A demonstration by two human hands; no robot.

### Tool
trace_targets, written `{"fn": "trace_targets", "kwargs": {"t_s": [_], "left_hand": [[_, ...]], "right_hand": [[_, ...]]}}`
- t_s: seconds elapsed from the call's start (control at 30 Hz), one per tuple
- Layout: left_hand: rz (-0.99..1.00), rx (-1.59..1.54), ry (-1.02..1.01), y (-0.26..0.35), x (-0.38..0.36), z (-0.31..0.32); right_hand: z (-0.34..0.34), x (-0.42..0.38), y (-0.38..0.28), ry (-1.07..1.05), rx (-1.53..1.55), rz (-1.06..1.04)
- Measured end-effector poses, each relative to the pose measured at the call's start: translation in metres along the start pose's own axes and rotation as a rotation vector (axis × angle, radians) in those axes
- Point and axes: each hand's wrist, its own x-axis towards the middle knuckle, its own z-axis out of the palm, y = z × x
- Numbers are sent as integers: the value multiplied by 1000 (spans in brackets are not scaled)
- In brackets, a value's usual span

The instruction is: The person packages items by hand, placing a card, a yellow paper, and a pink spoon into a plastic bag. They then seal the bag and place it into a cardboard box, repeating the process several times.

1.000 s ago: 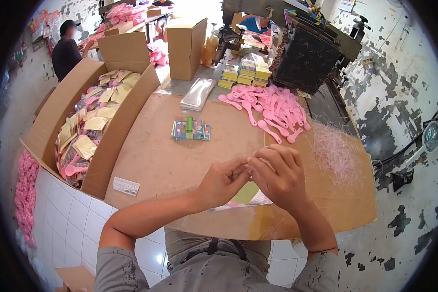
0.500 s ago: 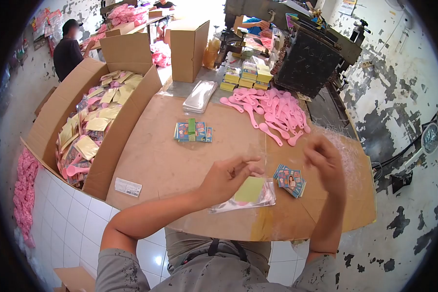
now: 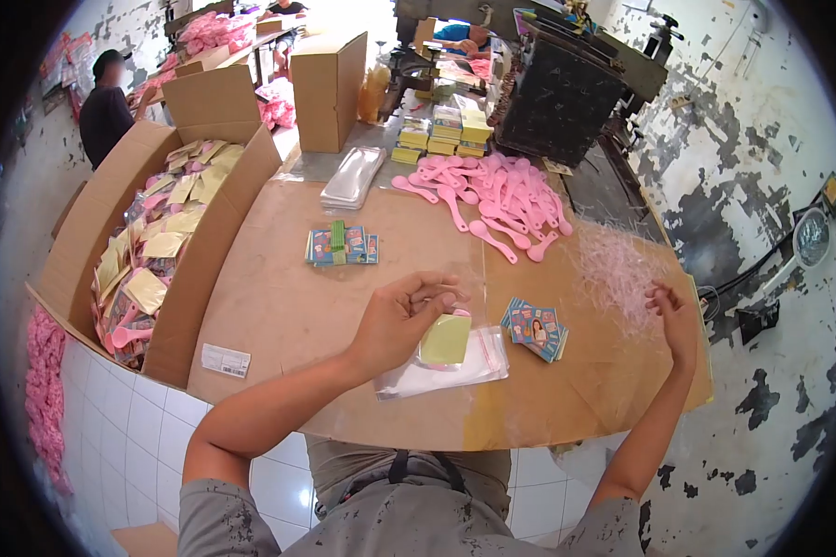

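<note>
My left hand (image 3: 399, 320) is closed at the top of a clear plastic packet (image 3: 444, 342), with a yellow-green card and a bit of pink showing inside. Beneath it lie flat clear plastic bags (image 3: 486, 357) on the cardboard-covered table. My right hand (image 3: 675, 323) is off to the right, fingers loosely curled and apart, beside a heap of thin clear plastic strips (image 3: 618, 274). Between my hands sits a fanned stack of blue printed cards (image 3: 535, 328). Beyond them is a pile of pink plastic spoons (image 3: 502, 190).
At left stands an open carton (image 3: 228, 218) full of filled packets. A banded card bundle (image 3: 342, 246), a stack of clear sleeves (image 3: 354, 178) and yellow-edged card stacks (image 3: 446, 130) lie farther back. Behind are a dark machine (image 3: 557, 93) and a seated person (image 3: 107, 116).
My right hand has moved right, from above the blue cards to beside the plastic strips, its fingers loosening. My left hand now grips the packet, which is slightly raised. The view has shifted a little.
</note>
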Motion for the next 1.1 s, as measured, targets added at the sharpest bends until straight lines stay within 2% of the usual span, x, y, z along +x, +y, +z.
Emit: {"fn": "trace_targets", "kwargs": {"t_s": [0.03,0.1,0.13,0.2,0.27,0.37,0.47,0.67,0.77,0.87,1.07,1.1], "left_hand": [[-8,-9,2,-1,0,0],[-19,-27,10,-3,2,-2],[7,-18,2,-1,2,-1],[57,0,-14,1,1,0],[58,13,-13,-2,1,-1],[42,13,5,-7,3,-3],[22,4,-7,-2,2,-6],[43,11,-59,2,1,-5],[57,31,-95,1,1,-6],[67,-3,-93,-2,0,-5],[42,41,-91,-5,3,-5],[33,60,-93,-4,3,-6]], "right_hand": [[-7,9,10,-14,222,-50],[-11,10,26,58,-180,-152],[2,3,17,140,-804,-188],[19,-7,-8,190,-1155,-270],[19,4,-46,130,-606,-386],[1,17,-57,-235,567,-122],[-16,63,-7,-414,863,55],[-9,56,-42,-218,-324,-111],[-10,37,-85,-266,275,-8],[-26,71,-26,-308,836,152],[-18,56,-60,-88,-73,-23],[-19,51,-67,-196,162,-66]]}}
